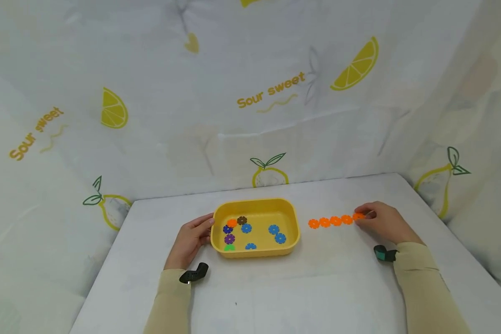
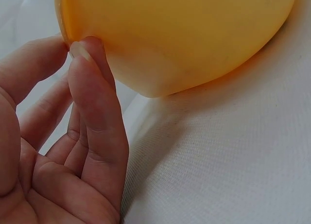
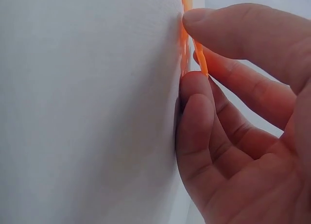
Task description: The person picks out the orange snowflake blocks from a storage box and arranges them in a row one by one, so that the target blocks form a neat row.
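Observation:
My left hand (image 1: 189, 239) pinches the rim at the left end of a yellow plastic tray (image 1: 254, 253). In the left wrist view, thumb and fingertips meet at the edge of the tray (image 2: 194, 39). To the tray's right, a row of orange notched discs (image 1: 336, 221) lies on the white table. At that row's right end my right hand (image 1: 382, 222) holds one orange disc (image 1: 359, 216) between thumb and fingers. Seen edge-on in the right wrist view, this disc (image 3: 201, 59) tilts away from the upright table surface.
Inside the tray lie several loose discs: blue ones (image 1: 273, 229), a purple one (image 1: 229, 239), a brown one (image 1: 242, 220), an orange one (image 1: 232, 223) and a green one (image 1: 229, 247). A white curtain (image 1: 171, 116) with lemon prints hangs behind the table (image 1: 275, 297).

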